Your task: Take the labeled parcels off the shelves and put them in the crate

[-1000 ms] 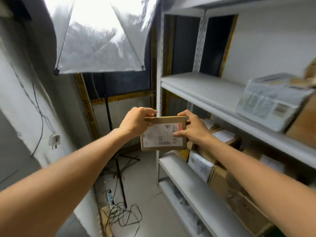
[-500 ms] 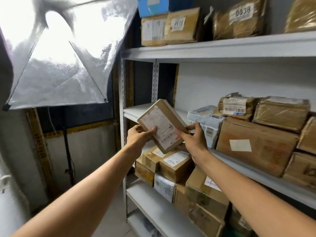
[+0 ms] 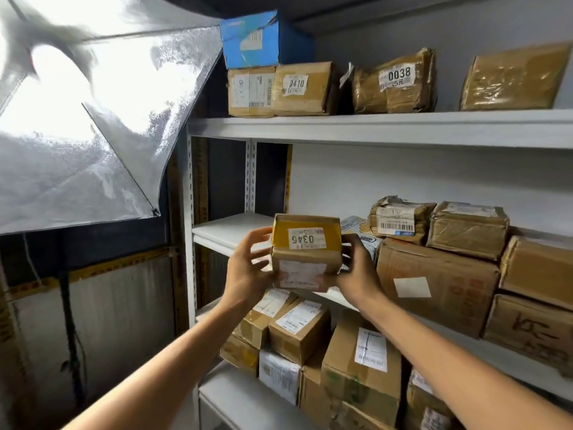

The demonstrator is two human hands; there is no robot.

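Observation:
A small brown cardboard parcel (image 3: 305, 252) with yellow tape and a white label reading 0346 upside down is held up in front of the middle shelf (image 3: 229, 232). My left hand (image 3: 248, 268) grips its left side and my right hand (image 3: 356, 268) grips its right side. Several more labeled parcels sit on the shelves: one marked 0410 (image 3: 302, 88) and one marked 0038 (image 3: 393, 83) on the top shelf (image 3: 372, 128), others on the middle and lower shelves. No crate is in view.
A large brown box (image 3: 434, 283) with a blank white label stands just right of my right hand. A blue box (image 3: 257, 40) tops the upper stack. A bright softbox lamp (image 3: 86, 119) on a stand fills the left side.
The parcel has been turned in my hands, so its taped end with the 0346 label now faces me. The view has swung up and right to the shelves.

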